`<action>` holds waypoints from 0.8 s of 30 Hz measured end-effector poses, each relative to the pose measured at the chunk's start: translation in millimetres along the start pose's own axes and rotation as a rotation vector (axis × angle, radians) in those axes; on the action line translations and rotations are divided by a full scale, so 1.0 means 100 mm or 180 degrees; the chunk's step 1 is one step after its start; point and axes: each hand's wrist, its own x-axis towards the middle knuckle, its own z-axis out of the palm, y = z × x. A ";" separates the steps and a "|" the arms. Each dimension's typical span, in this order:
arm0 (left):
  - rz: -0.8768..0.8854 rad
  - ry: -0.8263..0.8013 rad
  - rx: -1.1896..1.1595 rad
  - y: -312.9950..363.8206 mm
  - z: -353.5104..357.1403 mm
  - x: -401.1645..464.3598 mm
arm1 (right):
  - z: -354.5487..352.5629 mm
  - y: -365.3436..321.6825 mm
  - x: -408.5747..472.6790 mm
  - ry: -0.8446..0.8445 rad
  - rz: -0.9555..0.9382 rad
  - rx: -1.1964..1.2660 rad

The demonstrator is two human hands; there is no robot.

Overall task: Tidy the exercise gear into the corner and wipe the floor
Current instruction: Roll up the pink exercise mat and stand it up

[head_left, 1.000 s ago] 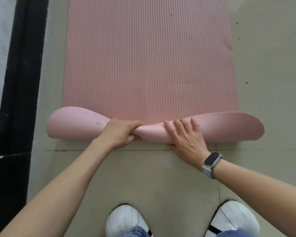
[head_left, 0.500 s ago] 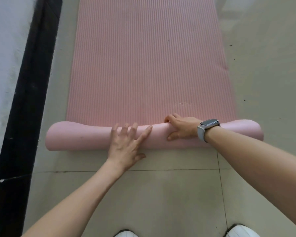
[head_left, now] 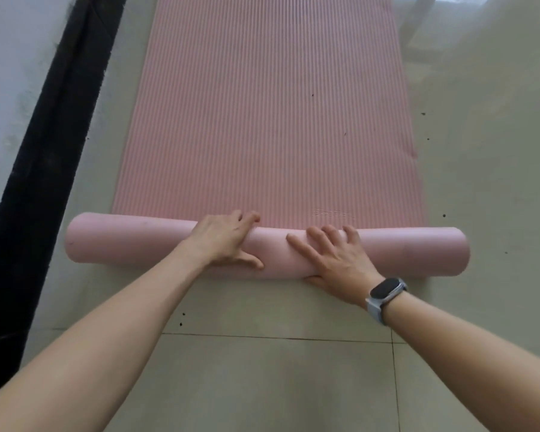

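A pink ribbed exercise mat (head_left: 272,113) lies flat on the tiled floor and stretches away from me. Its near end is wound into a smooth pink roll (head_left: 128,241) that lies crosswise in front of me. My left hand (head_left: 226,240) curls over the top of the roll left of centre, fingertips at the seam where roll meets flat mat. My right hand (head_left: 334,260), with a smartwatch on the wrist, lies flat on the roll right of centre, fingers spread and thumb underneath the near side.
A black skirting strip (head_left: 44,169) runs along the pale wall on the left. Pale floor tiles (head_left: 278,378) with small dark specks surround the mat. At the top right, light reflects off the floor (head_left: 468,29).
The roll has grown thicker and moved away from me along the mat. My hands swapped roles: the left now grips over the top, the right now lies flat. My shoes have left the view.
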 end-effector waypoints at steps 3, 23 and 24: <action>0.0025 0.1189 0.0307 -0.03 0.16 -0.17 | -0.17 0.20 0.19 -0.0605 -0.0263 0.0373; -0.0120 0.2202 0.0600 -0.16 -0.02 0.19 | -0.41 0.56 0.74 -0.0383 0.0196 0.0281; -0.0002 0.2107 0.0714 -0.13 0.08 0.17 | -0.49 0.61 0.83 -0.0687 0.0226 0.0385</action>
